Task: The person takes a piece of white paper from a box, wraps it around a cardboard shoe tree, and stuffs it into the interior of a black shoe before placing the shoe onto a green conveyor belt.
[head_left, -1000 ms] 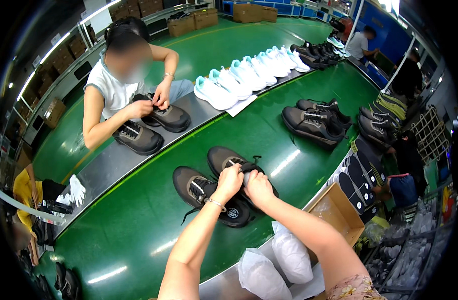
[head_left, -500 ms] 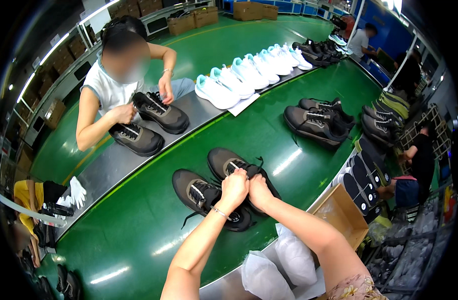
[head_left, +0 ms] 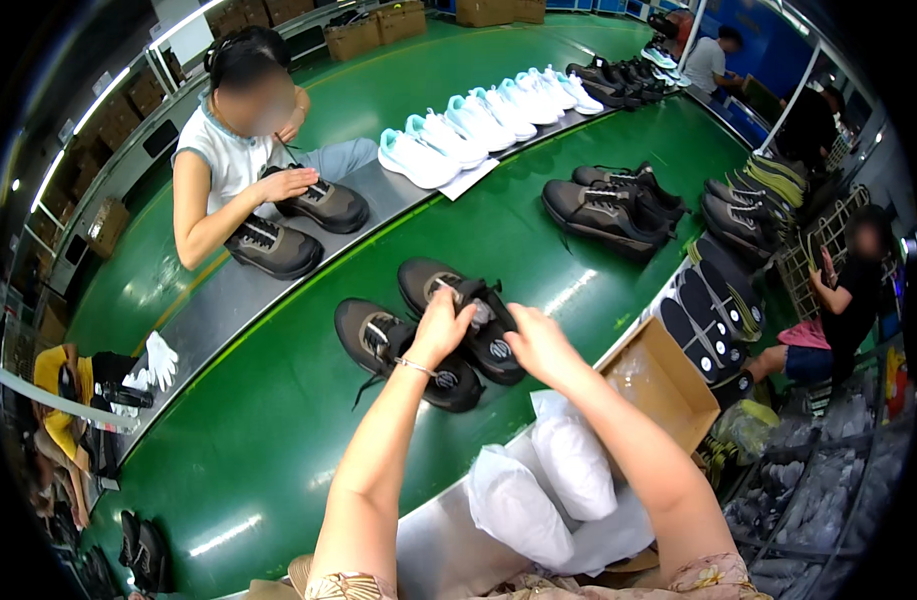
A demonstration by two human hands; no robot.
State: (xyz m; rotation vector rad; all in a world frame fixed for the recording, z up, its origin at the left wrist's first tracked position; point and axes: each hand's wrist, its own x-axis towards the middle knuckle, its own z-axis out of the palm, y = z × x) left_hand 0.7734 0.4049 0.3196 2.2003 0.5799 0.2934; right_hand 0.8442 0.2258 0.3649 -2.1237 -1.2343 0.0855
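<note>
A pair of dark brown and black lace-up shoes lies in front of me on the green surface. My left hand (head_left: 442,328) is at the lacing of the right-hand shoe (head_left: 426,281), thumb and fingers gripping around its tongue. My right hand (head_left: 534,342) holds the far side of that shoe's collar, its fingertips partly hidden. Between my hands the shoe's mouth gapes and the insole shows. The left-hand shoe (head_left: 361,328) sits close beside it, a loose lace trailing toward me, with neither hand gripping it.
Two white-wrapped bundles (head_left: 523,505) and an open cardboard box (head_left: 668,385) stand near me. Another brown pair (head_left: 613,212) is farther right. Across the belt, a person handles similar shoes (head_left: 323,205) beside a row of white shoes (head_left: 463,130). Black insoles (head_left: 696,308) lie at right.
My hands have moved apart from being together over the laces; the right is now at the shoe's collar. The shoes sit slightly higher in view. The person opposite has lowered one hand onto a shoe.
</note>
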